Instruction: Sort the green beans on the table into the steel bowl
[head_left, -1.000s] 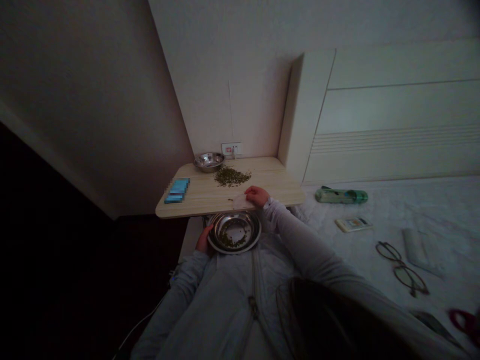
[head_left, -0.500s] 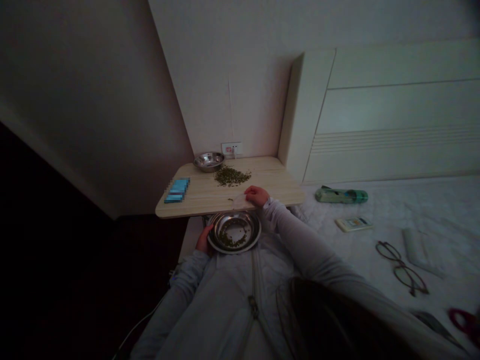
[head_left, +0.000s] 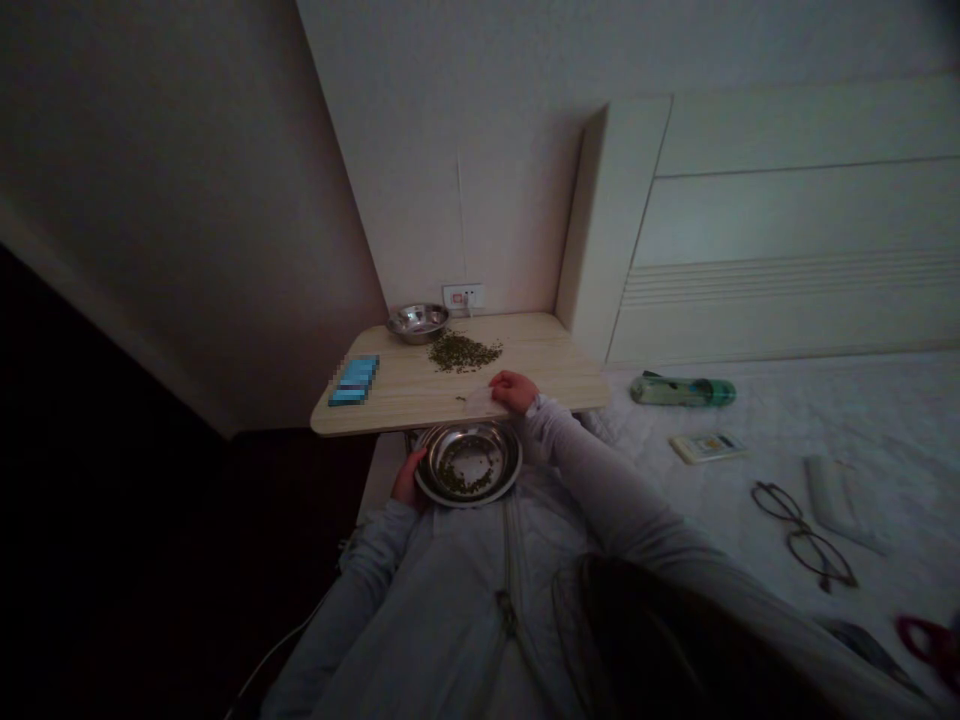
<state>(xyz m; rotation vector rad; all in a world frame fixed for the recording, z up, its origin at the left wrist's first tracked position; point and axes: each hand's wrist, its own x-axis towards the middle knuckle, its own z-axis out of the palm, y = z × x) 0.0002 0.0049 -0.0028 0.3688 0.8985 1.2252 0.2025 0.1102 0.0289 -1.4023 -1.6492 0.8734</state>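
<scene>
Our left hand (head_left: 409,482) has its grip clamped on the rim of a round, shiny metal bowl (head_left: 515,468) holding green grains (head_left: 461,486). A loose green heap (head_left: 463,352) lies on the pale, wood-grained worktop (head_left: 409,400). Our right hand (head_left: 514,392) pinches what is probably a thin, translucent sheet (head_left: 478,402) at the near edge. Further right, we see a quilted white bed (head_left: 780,420) and a grooved headboard (head_left: 795,220).

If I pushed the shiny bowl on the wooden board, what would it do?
The bowl looks like metal, so probably stiff. It seems empty, so likely light. It's wide and upright, so it may slide before tipping.
</scene>
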